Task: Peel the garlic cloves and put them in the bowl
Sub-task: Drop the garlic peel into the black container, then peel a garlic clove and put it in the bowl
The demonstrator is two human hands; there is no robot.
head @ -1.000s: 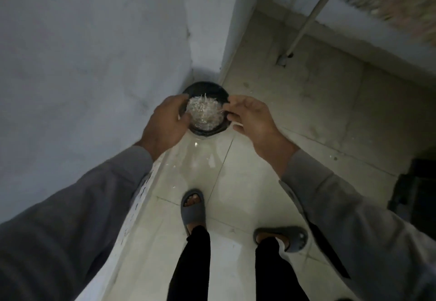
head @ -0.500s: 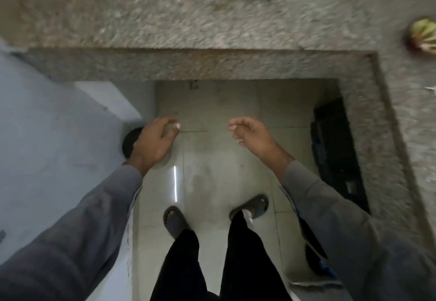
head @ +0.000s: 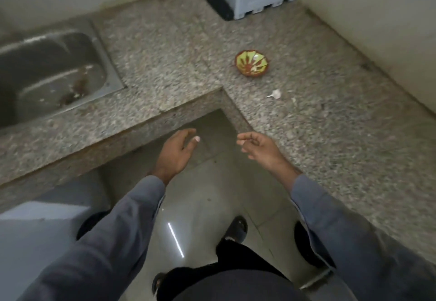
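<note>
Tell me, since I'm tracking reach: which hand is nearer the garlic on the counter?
The right hand; it hovers at the counter's edge on the garlic's side, while the left hand hangs over the floor.

Kitchen: granite counter (head: 165,48), steel sink (head: 47,72), tiled floor (head: 200,206).

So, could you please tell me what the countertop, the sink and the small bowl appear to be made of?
Countertop: speckled grey-brown stone, probably granite, matte finish. Sink: metal, likely stainless steel, judging by its dull grey sheen and streaky reflections. Bowl: painted red and yellow-green, slightly glossy; ceramic or plastic, unclear.
</note>
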